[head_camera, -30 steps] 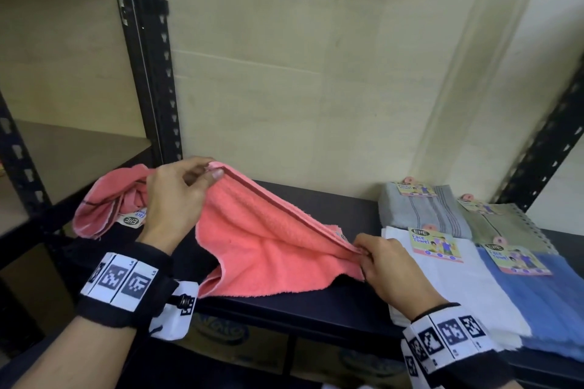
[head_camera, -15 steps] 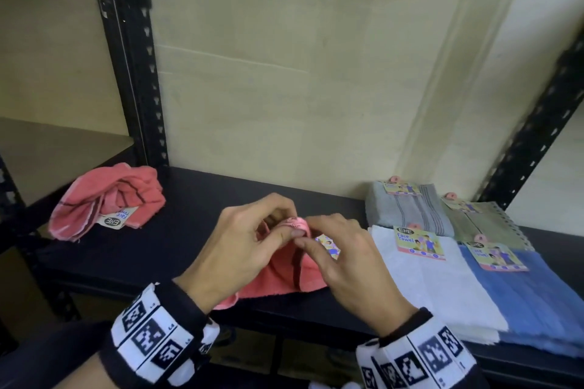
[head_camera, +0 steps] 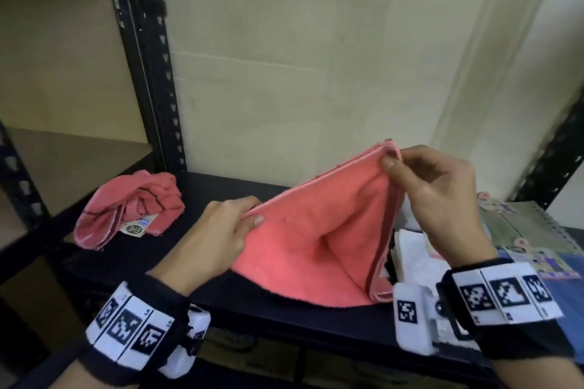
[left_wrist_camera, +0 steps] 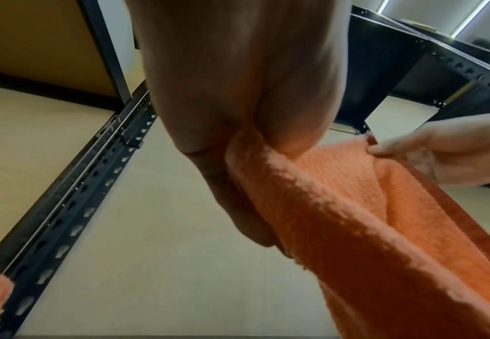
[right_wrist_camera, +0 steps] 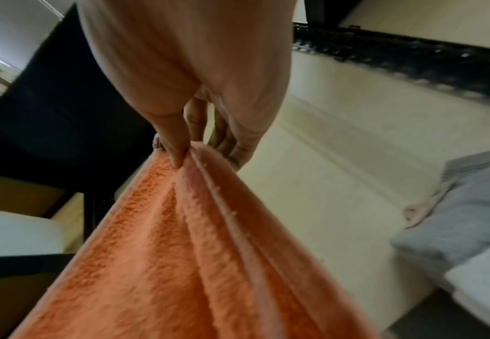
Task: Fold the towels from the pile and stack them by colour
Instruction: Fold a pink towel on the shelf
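Observation:
A coral pink towel (head_camera: 319, 237), doubled over, hangs between both hands above the black shelf (head_camera: 221, 193). My left hand (head_camera: 249, 221) pinches its lower left corner, thumb on top; the left wrist view shows the same towel (left_wrist_camera: 339, 218) bunched in that hand (left_wrist_camera: 255, 142). My right hand (head_camera: 392, 158) pinches the raised right corner, higher than the left; in the right wrist view its fingertips (right_wrist_camera: 179, 158) clamp the towel's (right_wrist_camera: 179, 252) edge. A second pink towel (head_camera: 126, 208) lies crumpled at the shelf's left end with a label showing.
Folded towels sit on the shelf's right end: white (head_camera: 414, 249), olive green (head_camera: 521, 221), blue (head_camera: 565, 290), and grey (right_wrist_camera: 470, 206) in the right wrist view. Black perforated uprights (head_camera: 151, 57) flank the bay. A pale wooden back panel (head_camera: 316, 73) stands behind.
Half a second ago both hands met at the towel's middle on the shelf. Now they have drawn apart, the right hand rising to the right, stretching the doubled towel between them.

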